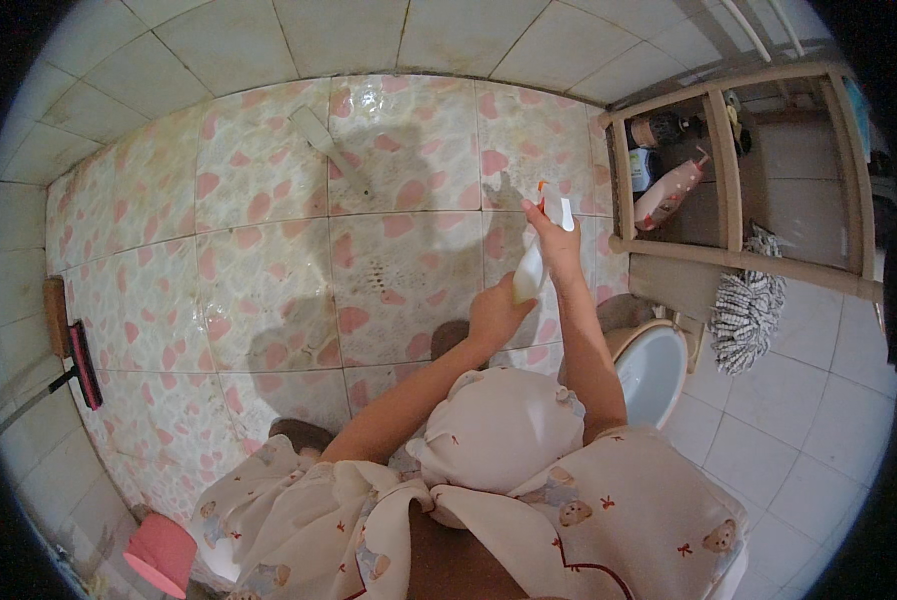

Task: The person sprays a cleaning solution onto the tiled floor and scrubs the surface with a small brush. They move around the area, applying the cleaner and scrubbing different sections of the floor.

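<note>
Both my hands are around a white spray bottle [531, 271] with orange parts on its trigger head, held above the tiled floor. My right hand [559, 244] grips it at the neck, just below the spray head, with the thumb reaching up beside the orange part. Lower down, my left hand [497, 311] is closed about the bottle's base. The floor tiles [268, 247] before me have pink and white pebble patterns, look wet in places and carry brownish stains. Farther off on these tiles lies a pale long-handled tool [336, 154], whose exact kind I cannot tell.
At right stands a beige shelf rack [726, 172] holding a pink pump bottle [670, 195] and other bottles. Below it are a grey-and-white mop head [748, 322] and a pale bucket [651, 375]. Along the left wall are a black-and-pink squeegee [86, 365] and a pink container [161, 555].
</note>
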Demonstrator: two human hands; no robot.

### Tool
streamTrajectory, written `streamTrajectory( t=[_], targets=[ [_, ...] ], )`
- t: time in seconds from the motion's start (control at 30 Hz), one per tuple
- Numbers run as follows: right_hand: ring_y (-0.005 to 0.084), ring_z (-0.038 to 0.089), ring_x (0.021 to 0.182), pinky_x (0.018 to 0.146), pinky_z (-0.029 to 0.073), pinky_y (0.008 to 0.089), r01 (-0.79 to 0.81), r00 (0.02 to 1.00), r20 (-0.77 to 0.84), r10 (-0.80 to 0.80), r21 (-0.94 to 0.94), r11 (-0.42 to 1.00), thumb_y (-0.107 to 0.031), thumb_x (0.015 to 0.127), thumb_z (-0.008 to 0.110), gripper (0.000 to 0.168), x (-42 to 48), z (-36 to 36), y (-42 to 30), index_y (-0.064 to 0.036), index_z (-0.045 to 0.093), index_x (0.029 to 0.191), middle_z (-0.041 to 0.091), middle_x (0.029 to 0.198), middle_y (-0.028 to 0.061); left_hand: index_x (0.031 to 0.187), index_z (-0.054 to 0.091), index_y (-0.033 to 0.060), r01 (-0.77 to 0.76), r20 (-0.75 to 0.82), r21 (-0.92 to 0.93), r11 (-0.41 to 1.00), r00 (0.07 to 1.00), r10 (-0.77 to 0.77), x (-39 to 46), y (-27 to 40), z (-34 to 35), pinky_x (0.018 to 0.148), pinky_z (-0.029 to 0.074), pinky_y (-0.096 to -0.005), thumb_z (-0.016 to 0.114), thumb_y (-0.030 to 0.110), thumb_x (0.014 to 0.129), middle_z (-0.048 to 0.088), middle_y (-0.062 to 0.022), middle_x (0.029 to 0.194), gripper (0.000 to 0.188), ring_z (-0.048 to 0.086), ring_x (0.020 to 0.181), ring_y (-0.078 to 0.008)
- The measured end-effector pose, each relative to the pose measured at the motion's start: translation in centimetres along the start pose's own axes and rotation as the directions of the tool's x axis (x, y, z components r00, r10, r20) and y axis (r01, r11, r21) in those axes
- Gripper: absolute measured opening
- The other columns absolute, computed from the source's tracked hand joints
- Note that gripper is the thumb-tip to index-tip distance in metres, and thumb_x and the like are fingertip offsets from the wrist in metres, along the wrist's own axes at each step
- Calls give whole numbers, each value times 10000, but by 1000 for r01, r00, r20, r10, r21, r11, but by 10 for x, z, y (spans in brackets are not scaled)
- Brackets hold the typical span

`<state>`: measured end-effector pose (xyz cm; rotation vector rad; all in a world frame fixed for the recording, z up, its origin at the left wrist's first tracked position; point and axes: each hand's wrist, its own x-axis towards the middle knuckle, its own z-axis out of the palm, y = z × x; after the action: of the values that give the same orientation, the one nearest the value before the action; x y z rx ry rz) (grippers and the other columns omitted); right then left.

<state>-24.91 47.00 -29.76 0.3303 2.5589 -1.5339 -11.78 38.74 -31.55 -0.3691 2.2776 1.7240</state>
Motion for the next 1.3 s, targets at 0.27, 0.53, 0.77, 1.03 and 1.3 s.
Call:
streamTrajectory(
  t=[0.27,0.53,0.77,1.03,1.3],
  targets=[
    [108,559,701,657,460,284,-80,988,-124,95,120,990,-283,755,792,326,-8,-7,4,-24,638,879,621,775,18,1101,575,62,-81,78,51,995,994,77,4,-15,4,730,496,-478,728,295,751,666,-206,905,447,639,857,-394],
    [132,562,739,687,469,290,43,967,-252,40,315,948,-207,804,753,320,-3,-31,17,-29,611,1029,612,874,24,1068,579,77,-163,200,223,961,973,118,18,7,-6,719,498,-485,756,320,726,667,-195,873,455,642,838,-382],
    [133,551,751,679,464,288,33,957,-286,51,281,959,-178,810,740,359,8,-49,10,-31,596,1105,606,920,34,1048,610,81,-321,171,115,940,939,300,35,9,-3,720,504,-457,776,323,693,672,-169,861,460,646,845,-363],
    [110,538,749,665,451,265,63,952,-304,31,294,954,-135,821,716,409,14,-67,2,-31,565,1186,583,883,7,999,612,48,-293,229,158,943,940,254,46,29,4,726,500,-465,756,287,686,665,-186,862,419,646,828,-364],
    [122,557,730,667,456,278,142,925,-379,-3,339,930,-173,816,730,431,45,-87,9,-23,566,1185,598,888,17,961,605,24,-322,250,199,926,930,270,69,54,12,724,503,-471,746,257,683,667,-192,858,389,647,836,-371]
  ],
)
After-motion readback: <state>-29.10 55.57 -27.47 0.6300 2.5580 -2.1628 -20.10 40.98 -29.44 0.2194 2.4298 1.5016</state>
